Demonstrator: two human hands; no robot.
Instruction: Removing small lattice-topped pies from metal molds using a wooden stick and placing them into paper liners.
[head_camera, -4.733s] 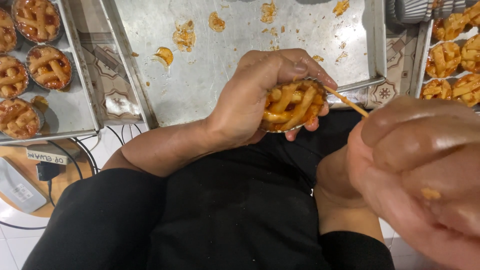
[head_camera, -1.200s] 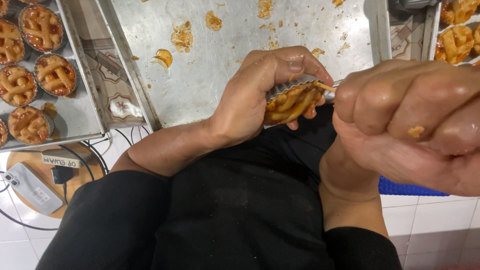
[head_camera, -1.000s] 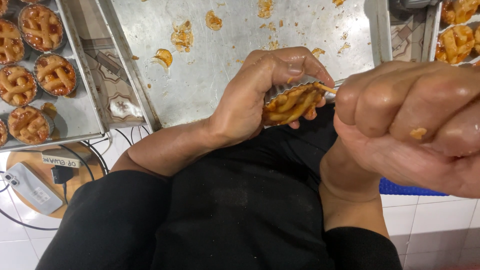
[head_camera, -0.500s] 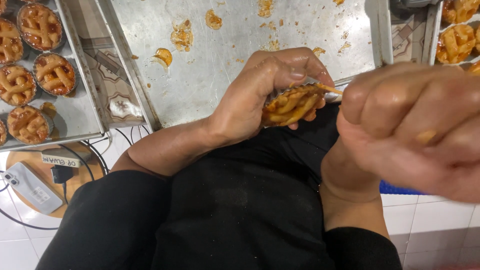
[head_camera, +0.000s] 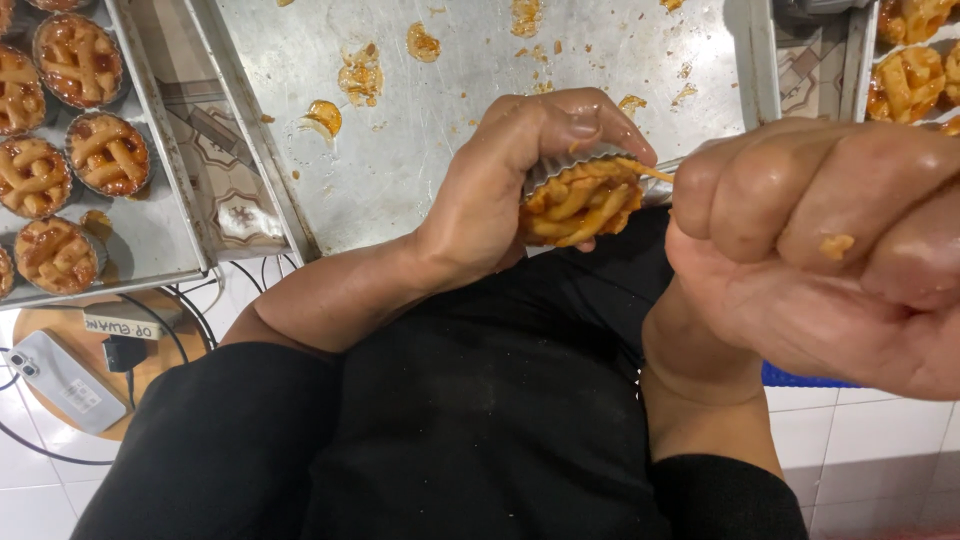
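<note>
Tart (head_camera: 580, 200) tilted in left hand (head_camera: 500, 195), fingers clamped around it; right hand (head_camera: 830, 250), closed on tool, just right.

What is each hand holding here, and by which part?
The left hand grips a small lattice tart by the fluted rim of its tin. The right hand is closed on a thin tool; its held end is hidden.

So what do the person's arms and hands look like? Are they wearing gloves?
No gloves. Both hands are bare: the left hand and the right hand, which has a crumb and sticky glaze on its fingers. Black sleeves are pushed up above the elbows, leaving the forearms uncovered. No rings or watch show.
</note>
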